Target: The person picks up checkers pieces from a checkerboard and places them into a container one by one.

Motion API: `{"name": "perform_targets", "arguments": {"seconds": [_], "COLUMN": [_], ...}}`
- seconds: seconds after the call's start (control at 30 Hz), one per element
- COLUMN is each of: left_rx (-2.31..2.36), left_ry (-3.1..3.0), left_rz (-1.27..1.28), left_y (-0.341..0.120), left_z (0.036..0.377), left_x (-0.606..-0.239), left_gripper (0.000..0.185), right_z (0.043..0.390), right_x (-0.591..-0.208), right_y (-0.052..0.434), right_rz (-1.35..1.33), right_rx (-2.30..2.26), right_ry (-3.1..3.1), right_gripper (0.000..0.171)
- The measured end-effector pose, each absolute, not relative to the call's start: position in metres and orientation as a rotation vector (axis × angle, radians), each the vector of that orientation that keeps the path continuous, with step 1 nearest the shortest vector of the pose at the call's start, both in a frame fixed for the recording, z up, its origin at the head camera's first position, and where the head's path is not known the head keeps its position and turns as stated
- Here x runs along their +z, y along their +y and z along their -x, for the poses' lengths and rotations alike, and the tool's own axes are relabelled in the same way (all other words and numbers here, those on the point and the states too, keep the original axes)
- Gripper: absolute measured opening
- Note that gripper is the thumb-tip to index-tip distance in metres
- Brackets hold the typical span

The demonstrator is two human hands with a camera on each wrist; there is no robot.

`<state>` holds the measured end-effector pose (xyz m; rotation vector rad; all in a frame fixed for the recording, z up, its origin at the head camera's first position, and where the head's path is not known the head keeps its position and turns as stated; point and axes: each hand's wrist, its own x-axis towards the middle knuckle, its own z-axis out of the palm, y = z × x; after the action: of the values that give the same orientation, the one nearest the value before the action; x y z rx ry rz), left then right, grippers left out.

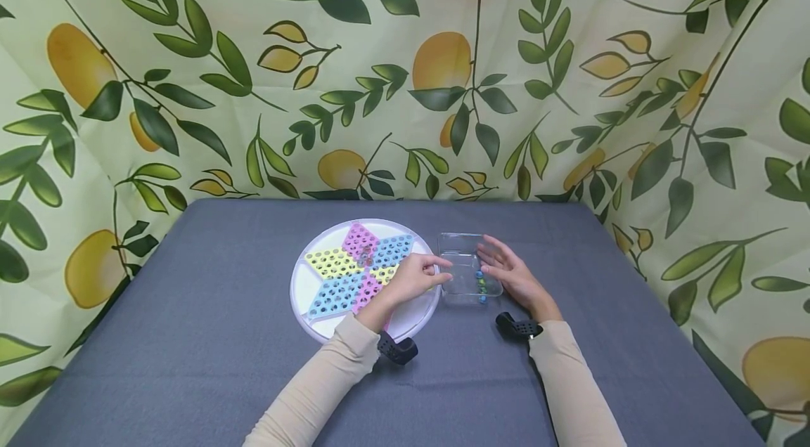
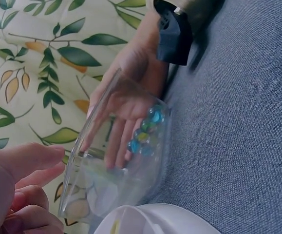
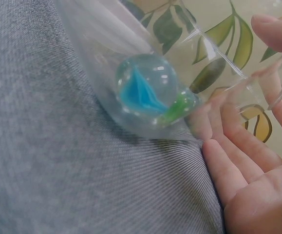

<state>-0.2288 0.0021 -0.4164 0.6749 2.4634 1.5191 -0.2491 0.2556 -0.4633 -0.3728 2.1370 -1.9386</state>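
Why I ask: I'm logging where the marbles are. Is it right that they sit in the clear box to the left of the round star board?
Not quite. The head view shows the clear box with the marbles to the right of the round star board, not the left.

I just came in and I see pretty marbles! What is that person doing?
A person sits at a grey table with a round Chinese checkers board and a clear plastic box beside it. A few blue and green marbles lie in the box. The left hand reaches over the board's edge toward the box, fingers loosely bent, holding nothing visible. The right hand rests open against the box's far side. A few marbles already sit on the board.
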Motion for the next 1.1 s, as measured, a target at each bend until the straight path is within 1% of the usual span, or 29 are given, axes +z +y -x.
{"name": "perform_targets", "arguments": {"seconds": [0.37,0.83,1.1], "left_rx": [1.523,1.544,1.576], "left_ry": [2.488,2.542,2.532], "left_rz": [-0.626,-0.572,-0.448], "left_y": [-0.009,-0.036,-0.051], "left_z": [0.228,0.228,0.230], "left_x": [-0.412,-0.402,-0.405], "left_gripper": [0.031,0.030,0.032], "right_z": [0.250,0.250,0.251], "right_x": [-0.463,-0.466,-0.466], "right_y": [0.255,0.257,0.256], "right_rz": [0.372,0.423,0.409], "right_rx": [-1.962,-1.991,-1.989], "right_ry": [2.115,2.082,2.095], "right_gripper": [0.077,0.075,0.075]}}
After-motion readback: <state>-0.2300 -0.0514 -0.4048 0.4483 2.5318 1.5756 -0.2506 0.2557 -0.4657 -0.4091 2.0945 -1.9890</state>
